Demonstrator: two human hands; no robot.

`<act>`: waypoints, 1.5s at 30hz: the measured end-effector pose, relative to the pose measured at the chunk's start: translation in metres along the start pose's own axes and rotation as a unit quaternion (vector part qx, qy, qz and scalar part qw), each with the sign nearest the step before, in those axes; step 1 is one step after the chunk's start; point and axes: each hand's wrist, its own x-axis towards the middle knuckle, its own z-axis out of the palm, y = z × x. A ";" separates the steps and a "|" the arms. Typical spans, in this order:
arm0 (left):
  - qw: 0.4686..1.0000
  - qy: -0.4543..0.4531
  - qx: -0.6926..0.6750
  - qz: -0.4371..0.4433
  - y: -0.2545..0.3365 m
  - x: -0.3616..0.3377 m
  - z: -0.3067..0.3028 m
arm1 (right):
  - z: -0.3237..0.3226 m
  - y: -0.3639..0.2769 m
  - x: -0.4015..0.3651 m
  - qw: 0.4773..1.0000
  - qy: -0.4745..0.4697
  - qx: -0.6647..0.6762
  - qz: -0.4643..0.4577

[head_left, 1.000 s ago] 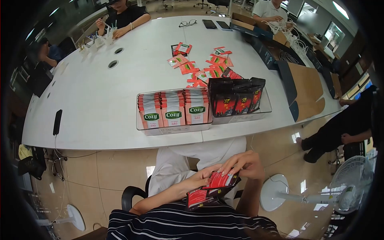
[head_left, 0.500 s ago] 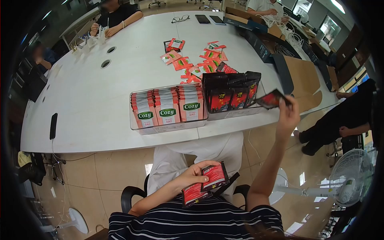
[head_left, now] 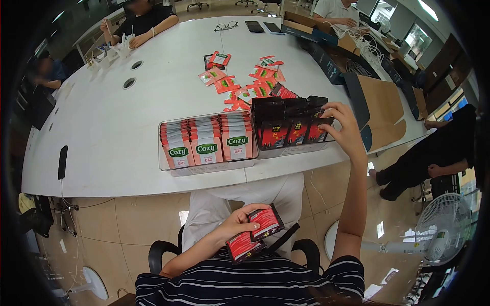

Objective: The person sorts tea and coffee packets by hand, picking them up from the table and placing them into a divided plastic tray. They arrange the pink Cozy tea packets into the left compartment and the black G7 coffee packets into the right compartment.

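Note:
My left hand (head_left: pixel 239 225) is above my lap, closed on red-and-black sachets (head_left: pixel 265 222) fanned into at least two overlapping parts. My right hand (head_left: pixel 341 124) reaches to the right end of a clear box (head_left: pixel 291 150) of upright black-and-red sachets (head_left: pixel 274 133). Its thumb and fingers are around the top of a sachet (head_left: pixel 317 130) in the front right of that box. Beside it on the left stands a clear box (head_left: pixel 209 170) packed with rows of pink Cozy sachets (head_left: pixel 206 148).
Loose pink sachets (head_left: pixel 226 84) lie behind the boxes, with glasses (head_left: pixel 226 26) and two phones (head_left: pixel 255 26) farther back. Opened cardboard boxes (head_left: pixel 380 109) and white cables (head_left: pixel 360 43) are at the right. People sit across the table; another person (head_left: pixel 423 148) is at the right.
My right hand has moved left with the sachet, from beside the black-sachet box to its right end. My left hand still holds its sachets. The view has shifted slightly.

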 end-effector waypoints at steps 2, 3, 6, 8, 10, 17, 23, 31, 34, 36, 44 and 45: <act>1.000 0.008 0.002 -0.004 0.001 0.003 0.002 | -0.002 -0.001 0.003 1.000 -0.024 0.002 -0.006; 1.000 0.004 0.003 -0.003 0.001 0.003 0.001 | -0.002 0.000 0.005 0.999 -0.034 -0.010 -0.019; 1.000 0.002 0.010 -0.002 0.001 0.004 0.000 | -0.001 0.000 0.012 0.997 -0.058 -0.027 -0.040; 1.000 0.007 0.018 -0.001 0.001 0.003 0.001 | 0.001 -0.002 0.014 0.996 -0.062 -0.041 -0.052; 1.000 0.019 0.021 -0.001 0.001 0.003 0.002 | 0.003 -0.007 0.018 0.994 -0.058 -0.066 -0.066; 0.999 0.021 0.024 -0.002 0.002 0.000 -0.003 | -0.003 -0.018 0.013 0.988 -0.087 -0.127 0.020; 0.999 0.022 0.021 -0.020 0.006 0.002 0.001 | 0.002 -0.008 0.005 0.975 -0.069 -0.212 -0.015; 0.999 0.034 0.022 -0.015 0.005 0.002 -0.002 | 0.007 -0.007 0.019 0.974 -0.062 -0.214 -0.046; 0.999 0.042 0.023 -0.016 0.003 0.000 -0.006 | 0.007 -0.010 0.020 0.983 -0.024 -0.181 -0.032; 0.999 0.046 0.022 -0.019 0.001 0.002 -0.007 | 0.010 -0.008 0.021 0.979 -0.055 -0.196 -0.030; 0.998 0.047 0.025 -0.033 0.006 0.006 -0.002 | 0.028 0.001 0.028 0.967 -0.144 -0.198 0.074; 0.998 0.051 0.024 -0.031 0.007 0.007 0.000 | 0.029 0.002 0.030 0.965 -0.154 -0.196 0.085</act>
